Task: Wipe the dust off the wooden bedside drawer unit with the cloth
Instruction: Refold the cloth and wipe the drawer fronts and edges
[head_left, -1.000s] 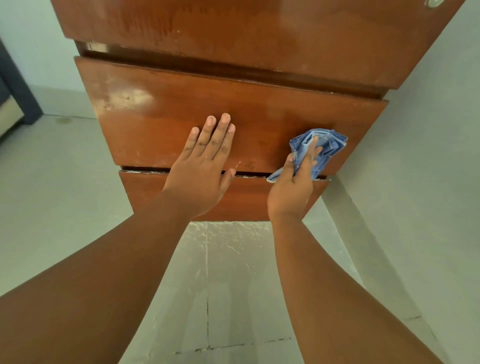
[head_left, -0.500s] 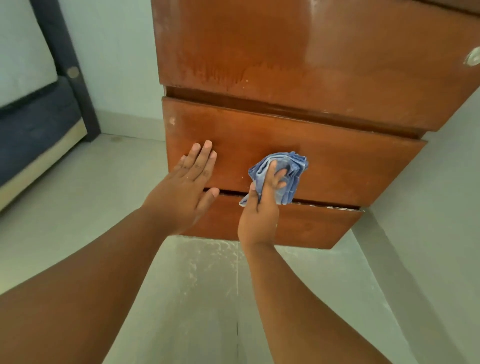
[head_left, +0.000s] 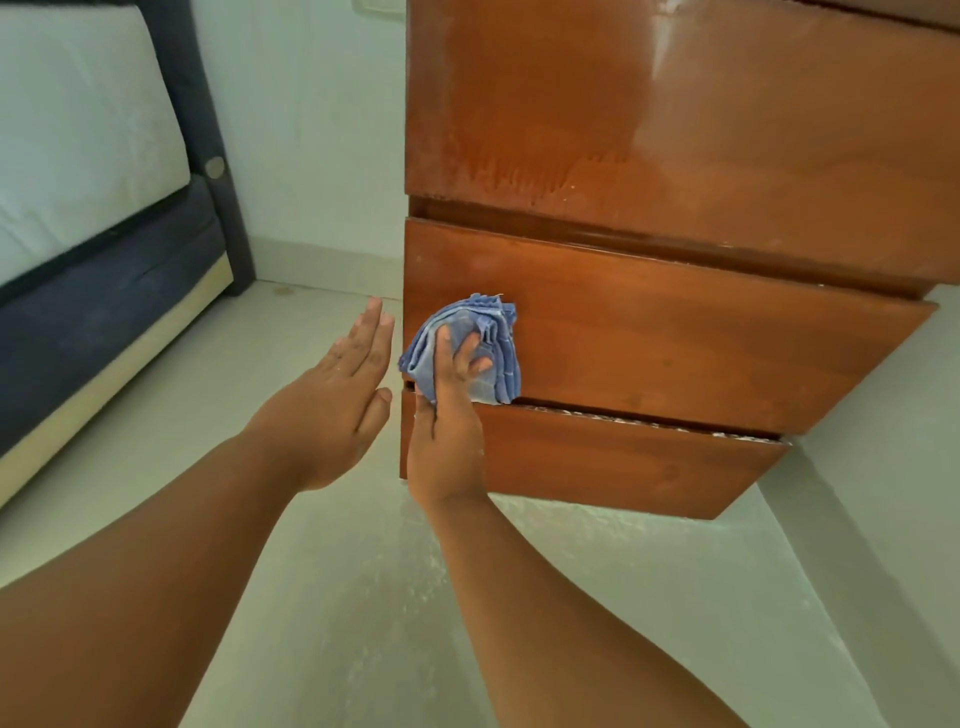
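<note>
Left of centre in the frame, the right hand (head_left: 447, 436) grips the crumpled blue cloth (head_left: 493, 338), its fingers spread over the bunched folds, which fan out above and to the right of them. The hand presses the cloth against the left end of the middle drawer front (head_left: 675, 353) of the glossy brown wooden drawer unit (head_left: 649, 130). The left hand (head_left: 337, 395) is flat, fingers straight, just left of the unit's edge.

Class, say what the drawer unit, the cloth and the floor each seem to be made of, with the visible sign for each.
Drawer unit: wood or wood veneer with glossy varnish; reddish grain, bright reflections. Cloth: soft blue fabric, matt; it bunches into folds. Floor: probably pale tile or stone; smooth, with a faint sheen.
</note>
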